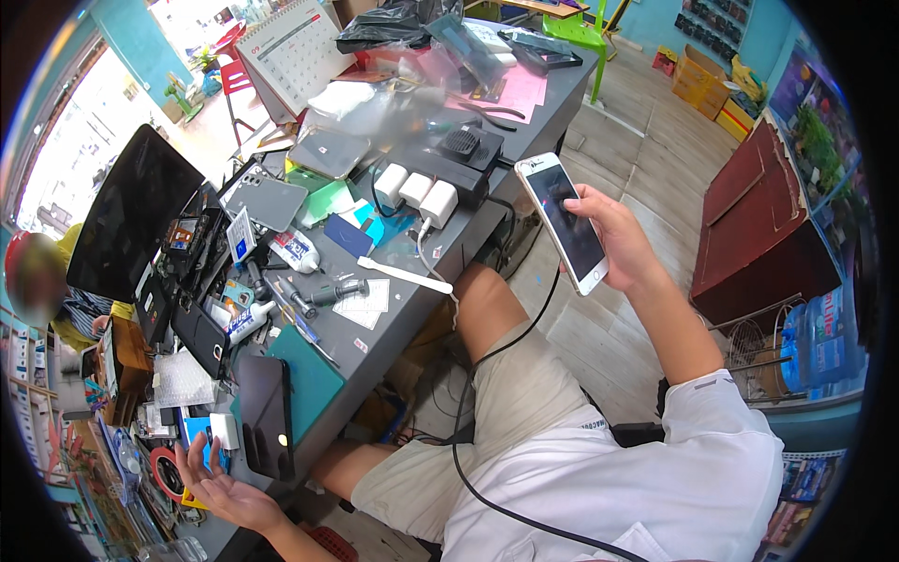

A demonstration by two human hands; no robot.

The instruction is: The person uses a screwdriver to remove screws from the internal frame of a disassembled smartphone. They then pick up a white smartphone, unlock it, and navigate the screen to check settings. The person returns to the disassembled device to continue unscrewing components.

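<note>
My right hand (613,234) holds a white smartphone (571,244) upright at an angle beside the desk's edge, its thumb on the dark screen. At the lower left, my left hand (215,482) is open and palm up, fingers spread and slightly curled, holding nothing. Near its fingers are a white adapter (224,431), a blue flat item (197,431) and a red tape roll (164,468). A black phone (265,412) lies on a teal mat (309,375) to the right of that hand.
The grey desk (393,318) holds a black monitor (122,225), white chargers (438,204), tools (332,293) and a calendar (286,61). Another person (70,244) is at the far left. A cable crosses my lap. A brown cabinet (749,234) stands at right, a green chair (571,37) behind.
</note>
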